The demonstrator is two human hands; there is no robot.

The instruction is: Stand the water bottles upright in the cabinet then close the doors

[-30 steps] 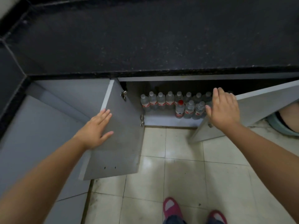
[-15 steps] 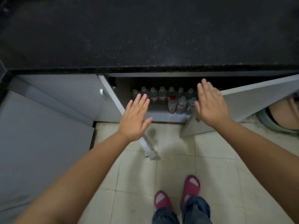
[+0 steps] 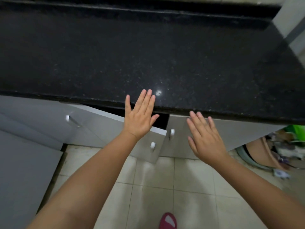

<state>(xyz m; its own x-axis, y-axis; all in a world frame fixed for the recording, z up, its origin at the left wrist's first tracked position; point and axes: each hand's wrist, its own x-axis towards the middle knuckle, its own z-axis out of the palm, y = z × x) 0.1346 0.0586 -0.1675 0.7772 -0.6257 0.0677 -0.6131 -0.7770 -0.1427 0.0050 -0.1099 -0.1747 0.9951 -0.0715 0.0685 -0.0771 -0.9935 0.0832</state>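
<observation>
L hand point(image 3: 139, 120) flat on left door point(image 3: 115, 129), fingers spread, door slightly ajar. R hand point(image 3: 206, 142) fingers spread, over shut right door point(image 3: 239, 131), under black counter point(image 3: 148, 55).

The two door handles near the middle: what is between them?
In the head view, between the left door handle and the right door handle lies the free edge of the left door, ajar, with a dark gap above.

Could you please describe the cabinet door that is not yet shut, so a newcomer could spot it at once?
Look under the black countertop at the grey cabinet fronts. The left door angles outward under the left hand, with a dark gap behind it, while its right-hand neighbour sits flush.
</observation>
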